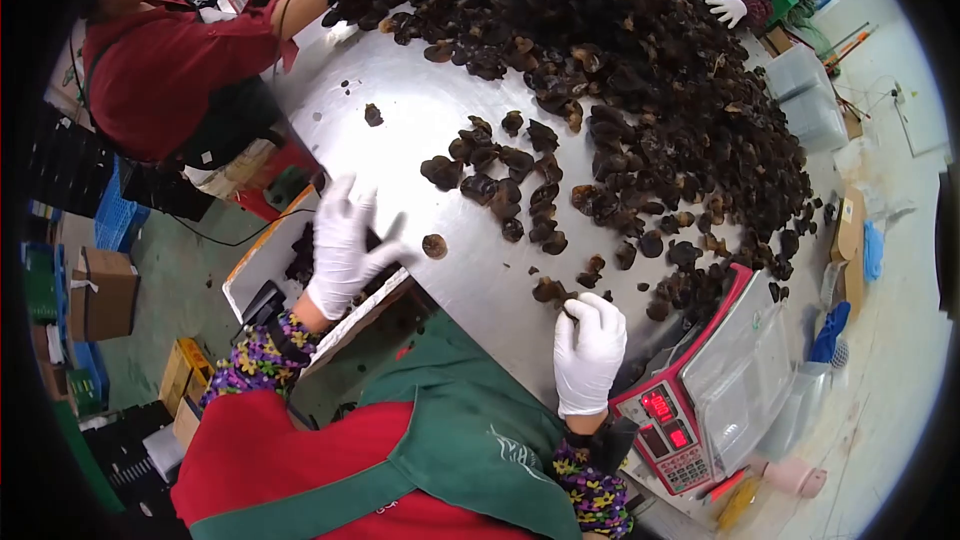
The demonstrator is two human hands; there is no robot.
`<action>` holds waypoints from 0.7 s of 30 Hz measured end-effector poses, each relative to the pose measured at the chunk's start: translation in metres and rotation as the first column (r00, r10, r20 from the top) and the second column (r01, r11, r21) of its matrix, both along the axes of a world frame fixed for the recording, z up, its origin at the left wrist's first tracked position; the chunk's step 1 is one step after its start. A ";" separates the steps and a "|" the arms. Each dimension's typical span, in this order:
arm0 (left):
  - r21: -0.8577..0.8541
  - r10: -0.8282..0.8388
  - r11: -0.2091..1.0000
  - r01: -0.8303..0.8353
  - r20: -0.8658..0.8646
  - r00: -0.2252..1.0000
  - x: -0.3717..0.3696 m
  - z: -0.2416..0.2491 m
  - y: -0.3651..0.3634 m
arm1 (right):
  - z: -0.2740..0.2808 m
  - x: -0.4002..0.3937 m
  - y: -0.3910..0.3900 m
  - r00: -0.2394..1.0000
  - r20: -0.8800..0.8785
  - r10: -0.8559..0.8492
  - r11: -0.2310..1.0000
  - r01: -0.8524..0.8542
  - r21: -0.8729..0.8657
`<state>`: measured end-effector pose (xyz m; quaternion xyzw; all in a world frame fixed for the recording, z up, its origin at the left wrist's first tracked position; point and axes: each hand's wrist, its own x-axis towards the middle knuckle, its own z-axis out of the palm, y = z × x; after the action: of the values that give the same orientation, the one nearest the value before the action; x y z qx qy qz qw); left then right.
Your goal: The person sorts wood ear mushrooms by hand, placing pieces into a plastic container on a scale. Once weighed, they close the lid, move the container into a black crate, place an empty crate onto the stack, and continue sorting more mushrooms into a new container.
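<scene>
My left hand (345, 255), in a white glove, is open with fingers spread, over the edge of a white box (236, 285) that holds dark pieces. My right hand (590, 355), gloved too, is closed at the fingertips on a small dark mushroom-like piece (571, 317) low over the metal table (400, 180). A brown mushroom-like piece (548, 290) lies just beyond those fingertips. One round brown piece (434, 246) lies between my hands. Several more dark brown, ruffled pieces (500, 175) are scattered farther up the table.
A large heap of the same dark pieces (620, 30) covers the table's far side. Right of my right hand stands a red-and-white digital scale (665, 430) with a lit display. At left a co-worker in a red top (180, 70) reaches to the heap; another gloved hand (728, 11) shows far right.
</scene>
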<state>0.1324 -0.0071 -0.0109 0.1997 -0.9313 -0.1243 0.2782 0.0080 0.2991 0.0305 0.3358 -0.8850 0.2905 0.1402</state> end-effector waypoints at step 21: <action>0.053 -0.538 0.829 0.556 -0.189 0.821 -0.121 0.003 0.030 | 0.052 0.026 0.033 0.995 -0.037 -0.097 0.992 0.093 -0.087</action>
<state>0.0110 0.0228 -0.0076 -0.0728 -0.9148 -0.2642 0.2966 0.0338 0.3322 0.0824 0.2929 -0.8837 0.3138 0.1864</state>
